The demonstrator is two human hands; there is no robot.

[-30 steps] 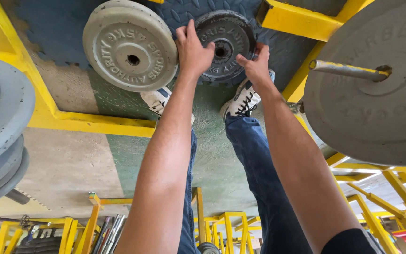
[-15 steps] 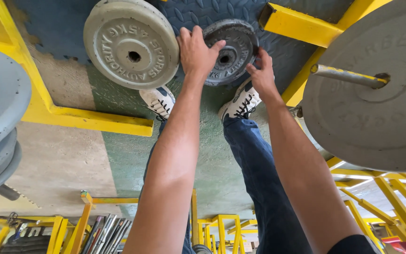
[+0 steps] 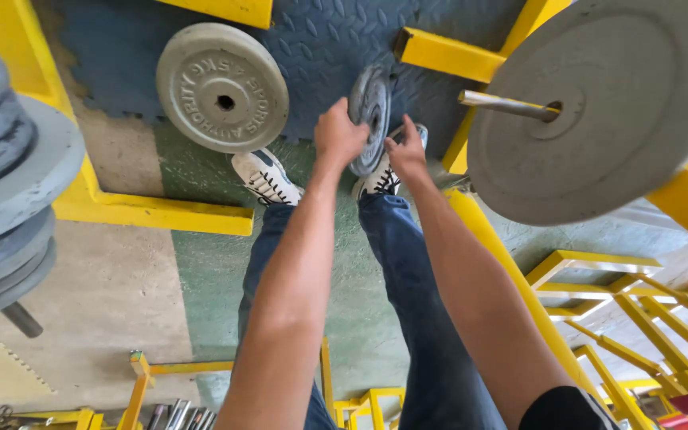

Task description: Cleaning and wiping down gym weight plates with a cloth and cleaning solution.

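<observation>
both hands, left hand (image 3: 340, 135) and right hand (image 3: 406, 150), clamped on the rim of a small grey weight plate (image 3: 369, 118), tilted on edge above the blue floor mat (image 3: 320, 40), right of a larger flat plate (image 3: 222, 87); stiff iron, likely heavy, best gripped at opposite rims.

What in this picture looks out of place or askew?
The larger weight plate lies loose and flat on the blue floor mat, not racked. The small plate is tipped on edge between the left hand and right hand.
</observation>
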